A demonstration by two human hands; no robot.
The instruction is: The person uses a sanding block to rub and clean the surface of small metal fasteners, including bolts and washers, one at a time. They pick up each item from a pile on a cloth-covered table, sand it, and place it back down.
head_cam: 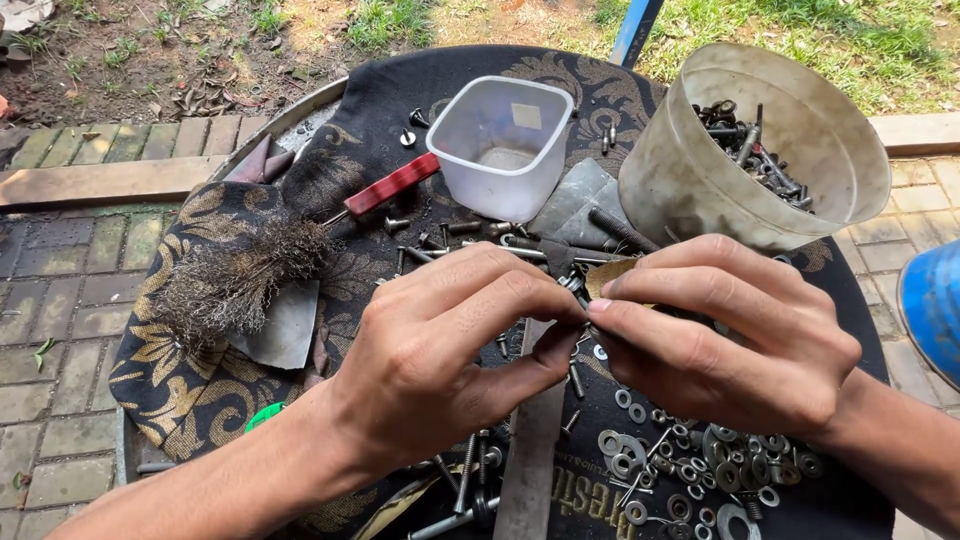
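My left hand (pixel 450 345) and my right hand (pixel 725 335) meet over a round table draped with a dark patterned cloth (pixel 340 170). Between the fingertips of both hands sits a small metal bolt (pixel 572 285), pinched from either side. My right hand also presses a scrap of brown sandpaper (pixel 607 274) against it. Below the right hand lies a heap of several metal washers (pixel 690 475). More bolts and screws (pixel 455 235) lie scattered just beyond my fingers.
An empty clear square tub (pixel 500 145) stands at the back. A tilted beige bucket (pixel 700 185) with bolts and nuts inside lies at the right. A wire brush with a red handle (pixel 390 185) rests at the left. A blue drum (pixel 932 305) sits at the right edge.
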